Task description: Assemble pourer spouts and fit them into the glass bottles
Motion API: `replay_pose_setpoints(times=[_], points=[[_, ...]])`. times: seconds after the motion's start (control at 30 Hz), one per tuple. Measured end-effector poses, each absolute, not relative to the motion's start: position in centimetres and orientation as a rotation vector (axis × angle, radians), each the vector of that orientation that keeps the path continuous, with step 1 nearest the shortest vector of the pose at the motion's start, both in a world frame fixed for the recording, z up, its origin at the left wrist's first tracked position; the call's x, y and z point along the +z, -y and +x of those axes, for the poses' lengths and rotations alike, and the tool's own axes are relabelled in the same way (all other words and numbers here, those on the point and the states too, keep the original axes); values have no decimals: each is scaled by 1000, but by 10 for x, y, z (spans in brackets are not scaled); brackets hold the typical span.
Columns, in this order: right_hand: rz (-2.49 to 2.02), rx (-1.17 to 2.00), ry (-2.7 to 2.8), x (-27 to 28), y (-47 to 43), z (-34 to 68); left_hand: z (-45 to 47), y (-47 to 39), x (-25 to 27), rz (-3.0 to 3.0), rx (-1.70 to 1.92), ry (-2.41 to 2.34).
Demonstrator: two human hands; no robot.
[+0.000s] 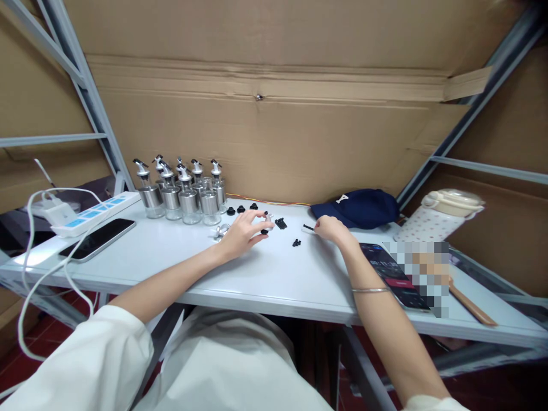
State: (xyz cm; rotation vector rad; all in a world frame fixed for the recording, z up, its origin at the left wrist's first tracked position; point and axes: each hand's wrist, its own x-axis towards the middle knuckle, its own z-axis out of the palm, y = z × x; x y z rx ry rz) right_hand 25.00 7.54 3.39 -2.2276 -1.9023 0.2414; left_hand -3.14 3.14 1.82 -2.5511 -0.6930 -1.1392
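Observation:
My left hand [242, 235] is closed, thumb and fingers pinching a small silver-and-black pourer top [268, 221] above the white table. Behind its wrist lie some shiny silver parts [220, 232]. My right hand [331, 229] is closed around one end of a thin black stick-like piece [307, 227], which points left. Between the hands rest a small heap of black parts [281, 223] and a few tiny black pieces [297, 242]. Black round stoppers [241, 209] stand in a row beyond my left hand. Several glass bottles with steel sleeves [188, 202] are grouped at the back left, most with pourer tops.
A power strip [100, 214] with white cables and a phone [99, 240] lie at the left. To the right are a navy cap [363, 208], a tablet-like screen [396, 279], a dotted white flask [436, 217] and a wooden handle [473, 305]. Cardboard [299, 142] walls the back.

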Motion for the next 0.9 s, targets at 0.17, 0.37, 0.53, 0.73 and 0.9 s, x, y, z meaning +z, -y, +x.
replay_pose_setpoints(times=[0.17, 0.37, 0.53, 0.73, 0.9], points=[[-1958, 479, 1944, 46, -69, 237, -32, -31, 20, -2550, -1205, 736], [-993, 1399, 1904, 57, -49, 215, -31, -31, 17, -2628, -1042, 686], [-823, 1692, 1782, 56, -43, 204, -30, -33, 13, -2769, -1049, 623], [-784, 1762, 1788, 52, -42, 199, -29, -31, 13, -2950, -1082, 549], [-784, 1797, 1817, 53, -41, 198, -29, -31, 11, -2964, -1217, 610]])
